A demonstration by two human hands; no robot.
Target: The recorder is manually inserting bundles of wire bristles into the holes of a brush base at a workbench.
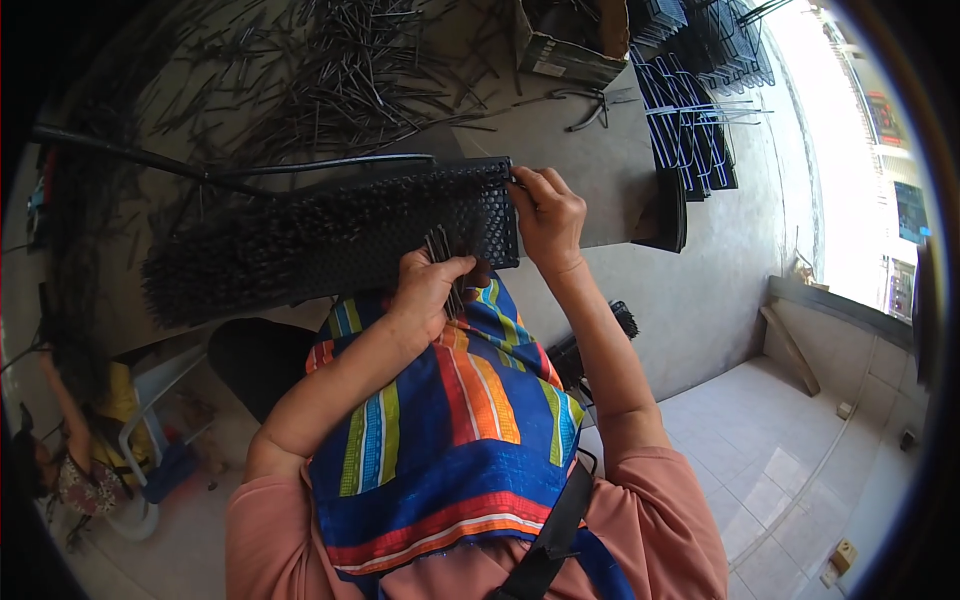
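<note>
A long black perforated panel [494, 225] lies across in front of me, its left part thick with dark upright bristle-like pieces [240, 240]. Bare holes show at its right end. My left hand [425, 285] is closed around a small bundle of thin dark rods [440, 250], held over the panel's near edge. At the far right corner of the panel is my right hand [552, 215], thumb and fingers pinched together. Whatever sits between those fingertips is too small to make out.
Many loose dark rods [370, 80] are heaped at the back of the table. Pliers [590, 108] lie near an open cardboard box [570, 60]. Stacked wire racks [690, 130] stand at the far right. A metal bar [330, 163] runs behind the panel. Another person [85, 480] sits at left.
</note>
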